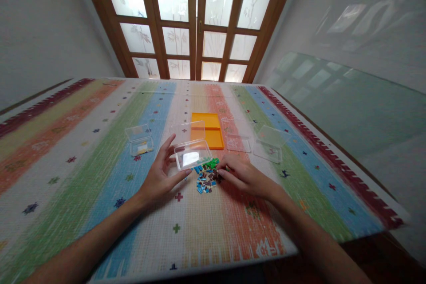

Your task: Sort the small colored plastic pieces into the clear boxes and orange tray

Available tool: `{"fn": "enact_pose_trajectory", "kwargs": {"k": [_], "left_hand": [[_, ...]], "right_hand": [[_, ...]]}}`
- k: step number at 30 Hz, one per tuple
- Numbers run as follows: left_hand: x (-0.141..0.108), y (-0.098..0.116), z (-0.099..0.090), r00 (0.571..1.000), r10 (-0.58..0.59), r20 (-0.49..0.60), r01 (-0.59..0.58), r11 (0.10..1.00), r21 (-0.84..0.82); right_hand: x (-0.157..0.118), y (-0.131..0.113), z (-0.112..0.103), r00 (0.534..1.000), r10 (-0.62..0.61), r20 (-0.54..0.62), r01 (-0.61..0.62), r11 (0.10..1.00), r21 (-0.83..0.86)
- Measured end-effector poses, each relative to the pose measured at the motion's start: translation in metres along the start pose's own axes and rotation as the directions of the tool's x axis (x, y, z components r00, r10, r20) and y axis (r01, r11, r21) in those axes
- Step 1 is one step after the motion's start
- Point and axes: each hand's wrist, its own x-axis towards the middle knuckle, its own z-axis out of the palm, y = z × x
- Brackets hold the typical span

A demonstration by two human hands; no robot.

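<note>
My left hand (pixel 163 173) grips a clear plastic box (pixel 192 156) by its left side, thumb at the near edge and fingers behind. The box is tilted, with its hinged lid (pixel 188 130) raised. Just below and to the right lies a pile of small toy building bricks (pixel 204 181) in blue, brown and other colours. Green bricks (pixel 213 163) make up its far part. At the pile's right edge, my right hand (pixel 238 172) has its thumb and fingertips pinched together by the dark brown bricks. What sits between those fingertips is too small to make out.
An orange two-part tray (pixel 213 138) lies open behind the held box. To the left stands an open clear box (pixel 141 145) with a few small pieces inside. Other clear boxes (pixel 268 151) (pixel 238 143) sit to the right on the striped tablecloth (pixel 153 230).
</note>
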Motion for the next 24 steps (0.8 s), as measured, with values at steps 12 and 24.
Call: {"fn": "enact_pose_trajectory", "kwargs": {"k": [12,24], "left_hand": [[-0.005,-0.003,0.003,0.988,0.128,0.085,-0.136,0.986,0.095],[-0.009,-0.007,0.002,0.972,0.179,0.155,-0.202,0.968,0.151]], "right_hand": [[0.035,-0.009,-0.002,0.998,0.051,0.040,-0.039,0.965,-0.258],[0.040,-0.003,0.006,0.982,0.188,-0.017,-0.185,0.944,-0.274]]}}
